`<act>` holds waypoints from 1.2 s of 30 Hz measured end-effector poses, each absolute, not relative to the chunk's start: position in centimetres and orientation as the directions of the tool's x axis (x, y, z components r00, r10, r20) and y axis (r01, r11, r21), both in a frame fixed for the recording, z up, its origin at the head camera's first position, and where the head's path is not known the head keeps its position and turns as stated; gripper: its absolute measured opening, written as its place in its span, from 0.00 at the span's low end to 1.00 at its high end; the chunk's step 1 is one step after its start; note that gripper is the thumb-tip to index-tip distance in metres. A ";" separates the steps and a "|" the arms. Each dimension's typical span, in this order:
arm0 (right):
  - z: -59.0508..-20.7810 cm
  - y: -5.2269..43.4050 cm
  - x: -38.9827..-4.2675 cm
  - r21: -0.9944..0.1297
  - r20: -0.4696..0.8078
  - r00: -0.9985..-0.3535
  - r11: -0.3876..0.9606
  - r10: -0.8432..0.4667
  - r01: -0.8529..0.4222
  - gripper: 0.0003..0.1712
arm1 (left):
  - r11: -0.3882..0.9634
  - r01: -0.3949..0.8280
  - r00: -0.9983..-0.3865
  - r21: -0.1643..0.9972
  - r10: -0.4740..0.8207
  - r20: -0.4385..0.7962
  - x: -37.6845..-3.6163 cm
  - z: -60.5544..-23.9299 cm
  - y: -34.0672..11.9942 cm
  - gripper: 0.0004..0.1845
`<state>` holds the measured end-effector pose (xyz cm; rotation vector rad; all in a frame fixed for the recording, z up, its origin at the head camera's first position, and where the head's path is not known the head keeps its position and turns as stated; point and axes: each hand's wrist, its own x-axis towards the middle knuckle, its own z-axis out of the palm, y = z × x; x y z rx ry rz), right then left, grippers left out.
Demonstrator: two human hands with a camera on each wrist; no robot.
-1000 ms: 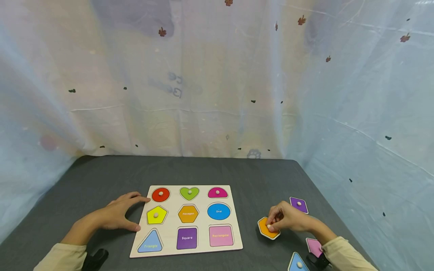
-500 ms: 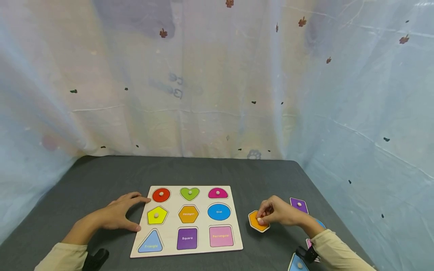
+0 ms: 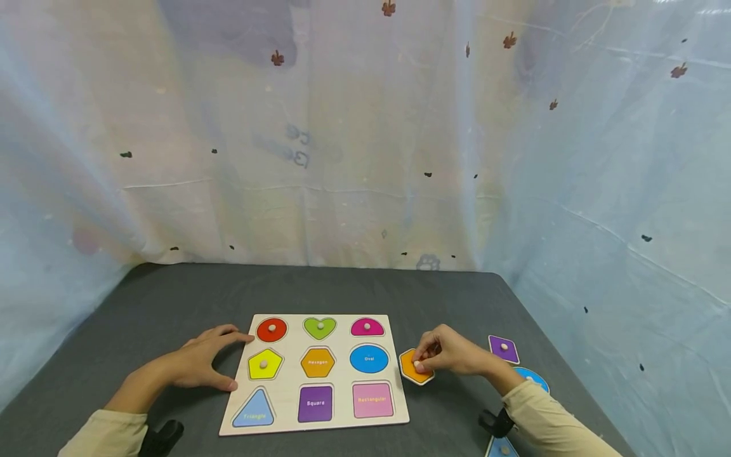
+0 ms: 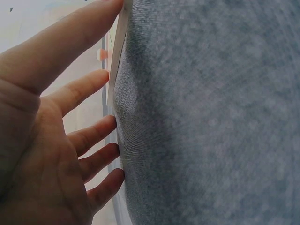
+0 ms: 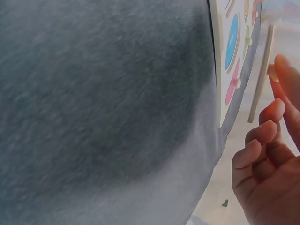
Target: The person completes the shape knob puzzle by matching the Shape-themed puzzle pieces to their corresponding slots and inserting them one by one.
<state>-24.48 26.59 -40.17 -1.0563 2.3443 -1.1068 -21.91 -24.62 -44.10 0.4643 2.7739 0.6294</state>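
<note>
Gray table (image 3: 445, 292) holds the puzzle board (image 3: 342, 374). Right hand (image 3: 451, 355), pinching the orange hexagon's (image 3: 414, 368) peg, has moved closer to the board; left hand (image 3: 200, 362) stays spread flat beside it.

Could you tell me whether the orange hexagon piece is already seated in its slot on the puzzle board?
No, the right hand pinches the orange hexagon piece by its knob just off the puzzle board, right of its edge.

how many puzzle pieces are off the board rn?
4 visible: orange hexagon pinched by the right hand beside the board; purple piece, blue oval and blue piece on the table by the right sleeve. The sleeve may hide more.
</note>
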 end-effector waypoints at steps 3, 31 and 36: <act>-40.1 26.0 -24.6 -0.761 -0.001 -0.672 0.437 -0.740 -0.480 0.06 | 0.857 0.247 -0.916 0.452 0.358 -0.179 -22.0 -44.2 -24.6 0.46; -40.0 18.8 -26.3 -0.713 0.065 -0.682 0.445 -0.729 -0.543 0.05 | 0.855 0.241 -0.918 0.459 0.354 -0.178 -21.9 -44.2 -24.5 0.46; -39.8 17.7 -26.5 -0.700 0.070 -0.683 0.452 -0.727 -0.553 0.05 | 0.856 0.244 -0.917 0.456 0.356 -0.179 -21.9 -44.0 -24.5 0.46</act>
